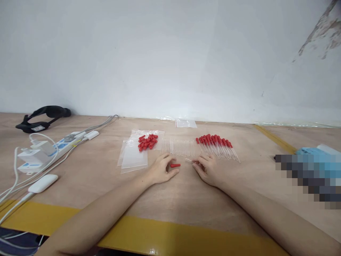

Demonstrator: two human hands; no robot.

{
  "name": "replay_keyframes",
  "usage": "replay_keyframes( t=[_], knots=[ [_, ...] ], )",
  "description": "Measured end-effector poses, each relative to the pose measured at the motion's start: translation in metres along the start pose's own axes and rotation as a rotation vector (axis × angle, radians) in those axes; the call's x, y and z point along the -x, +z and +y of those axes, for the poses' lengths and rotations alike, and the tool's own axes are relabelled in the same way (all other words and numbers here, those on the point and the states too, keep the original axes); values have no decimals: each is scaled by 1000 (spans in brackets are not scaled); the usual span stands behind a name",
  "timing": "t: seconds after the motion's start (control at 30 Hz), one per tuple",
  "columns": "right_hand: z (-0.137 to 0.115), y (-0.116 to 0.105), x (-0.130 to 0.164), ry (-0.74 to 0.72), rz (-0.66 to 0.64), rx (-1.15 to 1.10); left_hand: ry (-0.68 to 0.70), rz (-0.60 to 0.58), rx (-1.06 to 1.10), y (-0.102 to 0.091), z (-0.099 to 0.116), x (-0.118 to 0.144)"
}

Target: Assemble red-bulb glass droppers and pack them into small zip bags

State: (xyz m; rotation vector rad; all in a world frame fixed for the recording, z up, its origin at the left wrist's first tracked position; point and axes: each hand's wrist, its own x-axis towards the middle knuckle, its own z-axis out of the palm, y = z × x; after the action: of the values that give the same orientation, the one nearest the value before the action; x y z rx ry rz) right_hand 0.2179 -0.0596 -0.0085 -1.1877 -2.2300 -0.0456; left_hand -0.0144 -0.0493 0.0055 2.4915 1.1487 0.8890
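My left hand (161,169) rests on the wooden table (173,199) and pinches a red rubber bulb (175,165) between thumb and fingers. My right hand (206,169) lies opposite and holds a clear glass dropper tube (189,160) by its end, the tube pointing toward the bulb. Bulb and tube are a small gap apart. Behind my hands lies a row of bare clear tubes (181,147). To the right of it is a row of finished droppers with red bulbs (217,145). A pile of loose red bulbs (147,141) sits on clear plastic bags (133,156).
A white power strip with chargers and cables (45,151) fills the left side, with a white oblong device (42,183) nearer me. A black headset (42,117) lies at the far left by the wall. Yellow tape (160,238) marks the front edge. Blue material (317,156) lies at the right.
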Motion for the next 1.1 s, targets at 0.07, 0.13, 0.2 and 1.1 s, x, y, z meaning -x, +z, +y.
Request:
replay_keyframes(
  t=[0.07, 0.13, 0.2, 1.1],
  knots=[
    [-3, 0, 0, -10, -7, -13, 13, 2, -8, 4, 0, -2],
    [-7, -2, -1, -25, -17, -23, 12, 15, 8, 6, 1, -3],
    [-10, -5, -2, -35, -27, -33, -6, 31, 44, 7, 2, -4],
    [-14, -13, -6, -265, 4, 18, -120, -80, 348, 10, 10, 2]
  ],
)
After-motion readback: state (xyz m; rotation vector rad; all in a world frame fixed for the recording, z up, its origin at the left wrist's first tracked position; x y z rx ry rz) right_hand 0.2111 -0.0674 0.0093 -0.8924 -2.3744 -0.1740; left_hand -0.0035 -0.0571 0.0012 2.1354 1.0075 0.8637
